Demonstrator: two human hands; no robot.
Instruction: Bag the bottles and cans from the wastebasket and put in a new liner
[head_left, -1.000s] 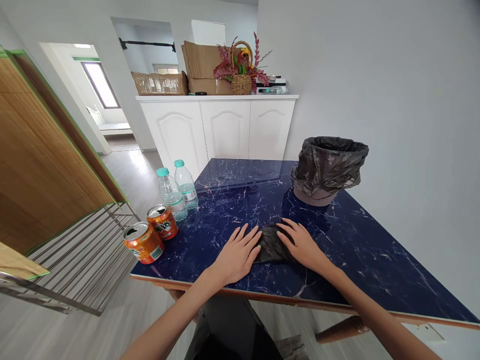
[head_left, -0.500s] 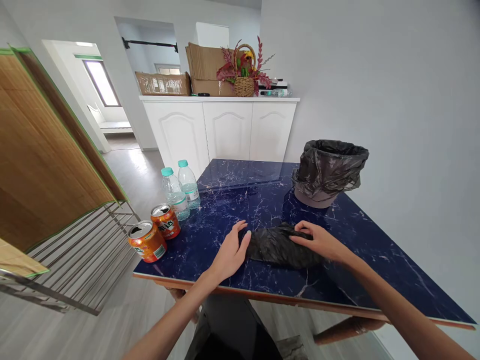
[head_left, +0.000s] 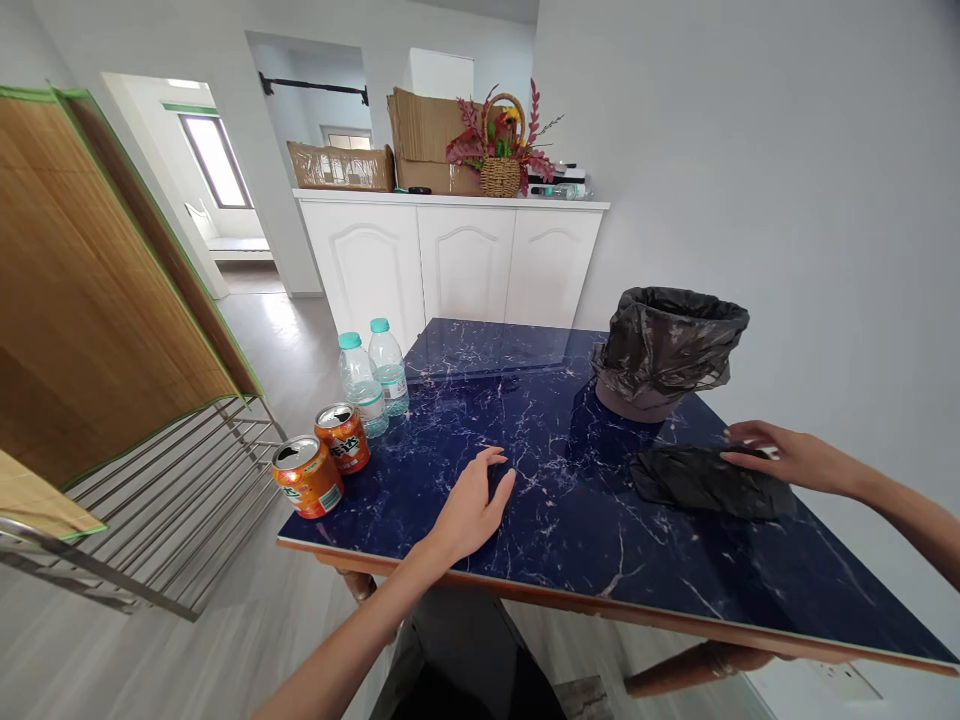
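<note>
My left hand (head_left: 471,503) lies flat and open on the blue bench (head_left: 570,540), my right hand (head_left: 780,458) reaches far right with its grip pressed down on the crumpled black bag (head_left: 705,482), whose far end hides my fingertips there.

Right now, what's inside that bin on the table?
The bin is lined with a black bag draped over its rim. Its inside is hidden from this angle, so any contents cannot be seen.
</note>
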